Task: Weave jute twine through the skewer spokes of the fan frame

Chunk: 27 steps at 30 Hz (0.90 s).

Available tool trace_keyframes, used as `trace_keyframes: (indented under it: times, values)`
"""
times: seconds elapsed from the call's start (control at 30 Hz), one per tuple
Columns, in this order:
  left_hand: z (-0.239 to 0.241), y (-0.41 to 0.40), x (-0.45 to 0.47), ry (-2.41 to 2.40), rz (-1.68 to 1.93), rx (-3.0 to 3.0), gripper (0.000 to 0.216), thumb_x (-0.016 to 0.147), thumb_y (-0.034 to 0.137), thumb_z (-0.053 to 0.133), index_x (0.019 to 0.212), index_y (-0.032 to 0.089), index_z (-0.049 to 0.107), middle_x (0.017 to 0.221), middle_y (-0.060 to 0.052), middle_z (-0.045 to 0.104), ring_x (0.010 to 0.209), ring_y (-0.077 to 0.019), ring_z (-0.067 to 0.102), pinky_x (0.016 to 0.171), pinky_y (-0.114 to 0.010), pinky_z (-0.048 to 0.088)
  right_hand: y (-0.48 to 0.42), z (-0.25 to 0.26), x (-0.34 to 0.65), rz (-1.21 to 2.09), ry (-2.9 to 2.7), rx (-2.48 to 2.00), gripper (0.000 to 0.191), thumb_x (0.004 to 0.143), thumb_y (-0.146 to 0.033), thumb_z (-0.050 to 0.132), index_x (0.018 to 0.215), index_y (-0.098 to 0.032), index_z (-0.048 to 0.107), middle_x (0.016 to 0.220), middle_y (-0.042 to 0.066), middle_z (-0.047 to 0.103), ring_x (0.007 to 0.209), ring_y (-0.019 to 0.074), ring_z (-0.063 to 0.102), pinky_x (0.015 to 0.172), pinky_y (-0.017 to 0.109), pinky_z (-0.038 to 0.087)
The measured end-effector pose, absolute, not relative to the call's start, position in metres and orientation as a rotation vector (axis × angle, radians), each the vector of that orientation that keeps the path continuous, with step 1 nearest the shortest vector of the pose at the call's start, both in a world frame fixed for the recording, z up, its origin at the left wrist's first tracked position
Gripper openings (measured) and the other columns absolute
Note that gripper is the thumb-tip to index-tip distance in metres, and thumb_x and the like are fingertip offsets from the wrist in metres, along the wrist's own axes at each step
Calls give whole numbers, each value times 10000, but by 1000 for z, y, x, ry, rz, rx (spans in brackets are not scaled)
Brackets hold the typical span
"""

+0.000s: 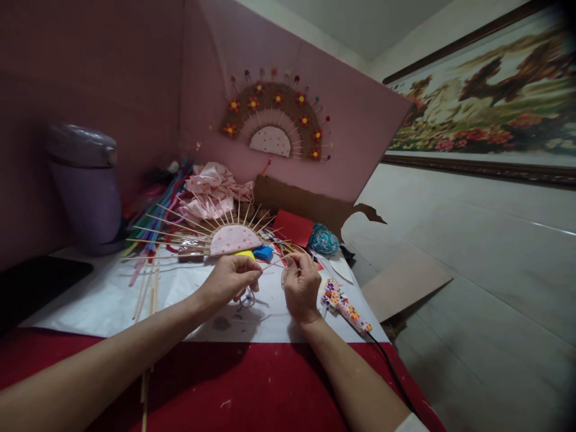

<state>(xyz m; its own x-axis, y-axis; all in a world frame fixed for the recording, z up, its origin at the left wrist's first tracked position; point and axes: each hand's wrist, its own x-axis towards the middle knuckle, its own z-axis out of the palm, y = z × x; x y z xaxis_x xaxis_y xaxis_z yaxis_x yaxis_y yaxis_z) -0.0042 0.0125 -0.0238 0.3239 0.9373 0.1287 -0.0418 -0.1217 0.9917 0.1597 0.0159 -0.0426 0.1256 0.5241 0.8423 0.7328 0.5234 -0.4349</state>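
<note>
Spanning left hand [231, 277] to right hand [301, 287]: thin strand [273, 264], pinched.

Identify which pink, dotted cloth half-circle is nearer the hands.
The lower half-circle, fringed with bare wooden sticks; the upper one sits inside a brown, flower-covered arch.

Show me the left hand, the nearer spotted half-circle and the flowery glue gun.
Left hand [236, 276], head view: the back of the hand.
Spotted half-circle [234, 240], head view: the middle of its pink face.
Glue gun [348, 311], head view: its flower-patterned body.
</note>
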Motion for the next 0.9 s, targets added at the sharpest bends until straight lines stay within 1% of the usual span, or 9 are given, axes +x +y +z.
trace_keyframes:
  times: [0.2, 0.37, 0.53, 0.63, 0.77, 0.83, 0.9]
  values:
    - [-25, 13, -5, 859, 1054, 1432, 135, 746, 237, 586, 764, 107, 555, 540, 9, 606, 296, -13, 343, 323, -155, 208, 17, -44, 160, -175, -1482, -1136, 146, 879, -248, 486, 790, -177, 576, 761, 32, 605, 722, 172, 554, 665, 291, 425]
    - [-25, 13, -5, 874, 1051, 1463, 199, 795, 293, 556, 712, 113, 546, 552, -2, 608, 299, -13, 351, 320, -152, 197, 17, -45, 161, -155, -1478, -1125, 130, 863, -252, 507, 806, -174, 593, 768, 35, 614, 725, 172, 566, 659, 290, 439]
    - [-23, 14, -6, 904, 1081, 1400, 326, 879, 390, 419, 868, 101, 568, 632, -57, 660, 270, -20, 347, 304, -162, 179, 18, -46, 161, -117, -1472, -1125, 113, 866, -238, 504, 837, -174, 593, 789, 39, 605, 758, 176, 576, 675, 297, 460]
    - [-25, 14, -6, 886, 1072, 1439, 359, 869, 427, 432, 939, 105, 574, 616, -52, 661, 267, -26, 343, 300, -163, 178, 16, -44, 159, -133, -1540, -1083, 123, 863, -208, 503, 900, -182, 618, 869, 51, 579, 837, 180, 564, 738, 315, 467]
    - [-30, 15, -6, 880, 1044, 1469, 339, 842, 368, 472, 1017, 95, 571, 531, -7, 609, 277, -36, 336, 309, -163, 189, 9, -42, 155, -153, -1631, -1016, 214, 867, -185, 491, 1033, -198, 624, 968, 71, 528, 896, 179, 546, 768, 318, 473]
    - [-31, 15, -5, 883, 1032, 1481, 346, 827, 322, 478, 1068, 87, 558, 525, 7, 593, 290, -40, 340, 320, -165, 207, 6, -42, 154, -155, -1687, -993, 222, 866, -177, 491, 1040, -204, 626, 962, 71, 530, 893, 181, 548, 770, 323, 474]
    - [-33, 15, -5, 887, 1011, 1545, 356, 820, 315, 481, 1082, 88, 560, 522, 14, 582, 309, -47, 353, 333, -169, 230, 2, -42, 152, -141, -1775, -968, 218, 865, -167, 491, 1026, -211, 631, 945, 68, 543, 865, 176, 558, 755, 318, 477]
